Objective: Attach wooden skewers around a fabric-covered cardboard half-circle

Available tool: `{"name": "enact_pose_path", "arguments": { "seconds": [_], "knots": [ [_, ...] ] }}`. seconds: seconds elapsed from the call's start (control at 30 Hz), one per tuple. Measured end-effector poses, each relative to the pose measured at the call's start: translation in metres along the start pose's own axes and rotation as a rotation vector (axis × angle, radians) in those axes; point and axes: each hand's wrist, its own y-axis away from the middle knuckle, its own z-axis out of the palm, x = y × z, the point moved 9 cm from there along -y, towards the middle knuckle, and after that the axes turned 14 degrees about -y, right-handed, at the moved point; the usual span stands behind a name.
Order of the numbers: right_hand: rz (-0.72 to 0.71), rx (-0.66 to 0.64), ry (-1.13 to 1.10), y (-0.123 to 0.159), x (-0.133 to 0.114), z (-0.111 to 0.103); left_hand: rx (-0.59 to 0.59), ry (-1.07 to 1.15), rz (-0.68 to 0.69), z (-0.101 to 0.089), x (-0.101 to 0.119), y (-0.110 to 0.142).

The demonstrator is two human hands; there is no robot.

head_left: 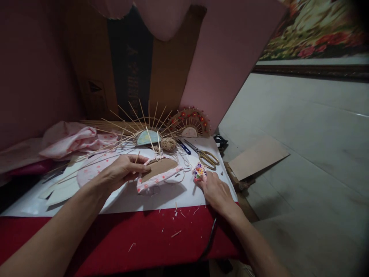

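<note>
My left hand (127,169) pinches the left end of a half-round cardboard piece (160,168) edged with pink-dotted white fabric. Thin bamboo sticks rise from its upper edge, and one stick shows by my fingers. To the right, my right hand (216,190) is closed around a floral-patterned thing (199,172) that looks like a glue gun, mostly covered by the hand. A black cord (212,231) runs down below the right wrist. Behind the cardboard piece sit a ball of twine (168,144) and a light blue half-round (148,137) with sticks fanning out.
Gold-handled scissors (207,157) and dark blue snips (183,146) lie behind my right hand. A fan-shaped piece with red beads (190,123) leans against the pink board. Pink dotted cloth (69,140) is heaped at left. Scraps dot the red cloth (144,238) in front.
</note>
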Motion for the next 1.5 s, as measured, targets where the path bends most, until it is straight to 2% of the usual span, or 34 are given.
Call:
{"name": "enact_pose_path", "arguments": {
  "seconds": [0.07,0.13,0.2,0.27,0.3,0.37,0.43,0.5,0.57,0.67,0.73,0.83,1.0,1.2,1.33,1.5],
  "knots": [
    [-0.019,-0.036,0.057,0.001,-0.005,0.004,-0.012,-0.034,0.018,0.003,0.001,0.001],
    [-0.074,-0.021,0.050,0.003,-0.015,-0.002,-0.029,-0.064,0.041,0.007,0.003,0.002],
    [-0.165,0.026,-0.114,0.004,-0.030,-0.014,-0.045,-0.078,0.070,0.010,0.005,0.004],
    [-0.238,0.014,-0.453,0.000,-0.045,-0.022,-0.065,-0.077,0.096,0.013,0.007,0.006],
    [-0.250,-0.041,-0.649,-0.005,-0.052,-0.021,-0.080,-0.078,0.106,0.015,0.008,0.006],
    [-0.241,-0.241,-0.988,-0.014,-0.069,-0.009,-0.103,-0.082,0.117,0.019,0.008,0.007],
    [-0.218,-0.462,-1.199,-0.019,-0.089,0.008,-0.121,-0.096,0.119,0.022,0.006,0.008],
    [-0.176,-0.600,-1.324,-0.023,-0.104,0.022,-0.131,-0.092,0.128,0.025,0.005,0.008],
    [-0.125,-0.626,-1.436,-0.026,-0.111,0.031,-0.092,-0.028,0.154,0.022,0.007,0.008],
    [-0.053,-0.579,-1.570,-0.029,-0.108,0.041,0.076,0.151,0.185,0.002,0.012,0.006],
    [-0.018,-0.574,-1.588,-0.028,-0.103,0.048,0.153,0.258,0.166,-0.009,0.011,0.006],
    [-0.004,-0.589,-1.537,-0.024,-0.099,0.055,0.152,0.336,0.144,-0.014,0.012,0.006],
    [0.012,-0.552,-1.497,-0.019,-0.099,0.053,0.170,0.274,0.219,-0.015,0.018,0.013],
    [0.011,-0.581,-1.504,-0.014,-0.103,0.053,0.102,0.232,0.248,-0.010,0.021,0.012],
    [0.021,-0.601,-1.559,-0.011,-0.105,0.056,0.156,0.158,0.245,-0.011,0.018,0.008],
    [0.010,-0.619,-1.568,-0.007,-0.107,0.058,0.169,0.148,0.259,-0.005,0.015,0.004]
  ]
}}
